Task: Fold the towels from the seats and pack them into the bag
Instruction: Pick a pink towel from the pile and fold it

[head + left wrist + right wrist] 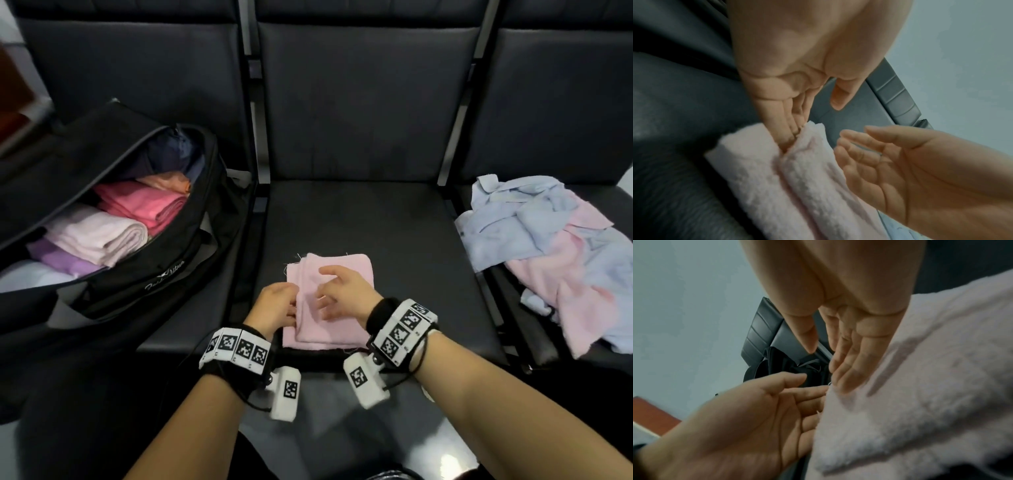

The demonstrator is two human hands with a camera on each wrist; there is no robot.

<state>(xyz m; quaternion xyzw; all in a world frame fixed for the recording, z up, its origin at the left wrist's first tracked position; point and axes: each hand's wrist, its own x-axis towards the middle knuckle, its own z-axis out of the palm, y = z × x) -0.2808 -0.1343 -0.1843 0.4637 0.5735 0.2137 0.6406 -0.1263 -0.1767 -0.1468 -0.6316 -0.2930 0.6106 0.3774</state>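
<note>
A pale pink towel (325, 334), folded into a small rectangle, lies at the front of the middle seat (376, 219). My left hand (291, 305) has its straight fingers slid into a fold along the towel's left edge (797, 186), with the thumb held apart. My right hand (325, 294) hovers over the towel with relaxed, spread fingers. In the right wrist view its fingertips (840, 384) touch the towel's edge (920, 386). The black bag (164, 274) stands open on the left seat.
Inside the bag lie folded towels: bright pink (144, 205), pale lilac (99, 236), purple (58, 257) and others behind. A loose heap of light blue and pink towels (548, 246) covers the right seat. Metal dividers separate the seats.
</note>
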